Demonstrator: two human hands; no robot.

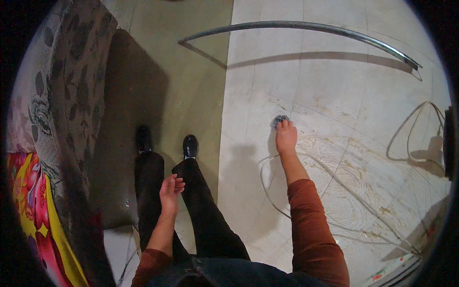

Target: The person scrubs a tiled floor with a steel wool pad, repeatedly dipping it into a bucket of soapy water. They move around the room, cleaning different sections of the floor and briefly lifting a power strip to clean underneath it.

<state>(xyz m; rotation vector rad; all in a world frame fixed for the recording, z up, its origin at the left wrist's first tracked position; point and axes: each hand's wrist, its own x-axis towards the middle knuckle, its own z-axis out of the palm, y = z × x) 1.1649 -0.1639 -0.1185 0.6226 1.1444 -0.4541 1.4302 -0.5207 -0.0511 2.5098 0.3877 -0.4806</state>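
My right hand [286, 138] presses a grey scouring pad, which looks like steel wool [279, 121], against a white tiled surface [251, 107]. Wet, foamy swirls [346, 175] and brownish smears spread over the tiles below and to the right of that hand. A pale cable [322, 166] loops across the tiles, passing near my right forearm. My left hand [171, 190] hangs in front of my legs with loosely bent fingers, and I see nothing in it.
A curved-looking metal bar [287, 24] spans the far side and casts a shadow. Patterned fabric [79, 53] drapes at left, above brightly coloured cloth [36, 204]. A second cable loop [389, 143] hangs at right. My black shoes [190, 145] stand on an olive floor [204, 107].
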